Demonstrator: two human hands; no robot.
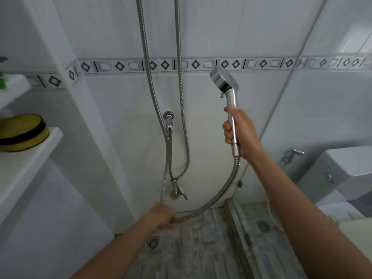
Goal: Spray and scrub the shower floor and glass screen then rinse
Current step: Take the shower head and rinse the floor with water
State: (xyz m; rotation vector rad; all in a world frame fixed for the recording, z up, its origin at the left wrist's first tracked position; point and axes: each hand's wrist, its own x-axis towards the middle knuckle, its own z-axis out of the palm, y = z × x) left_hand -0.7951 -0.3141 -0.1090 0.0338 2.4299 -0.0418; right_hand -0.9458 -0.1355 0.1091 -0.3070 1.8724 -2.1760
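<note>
The shower head (223, 80) is bright chrome silver with a dark face, and its ribbed hose (237, 165) is the same silver. The wall tiles (120, 121) are plain white. Across them runs a border strip (161, 65) in pale grey, patterned with black diamonds, white rounded squares and thin black bars. The shower floor (201, 248) is mottled grey and white, like stone blocks, with a grey square drain (153, 243). The shelf (40, 154) is white. The scrub pad (22, 132) on it is yellow, banded in black. A blurred object (2, 80) at the left edge is green.
</note>
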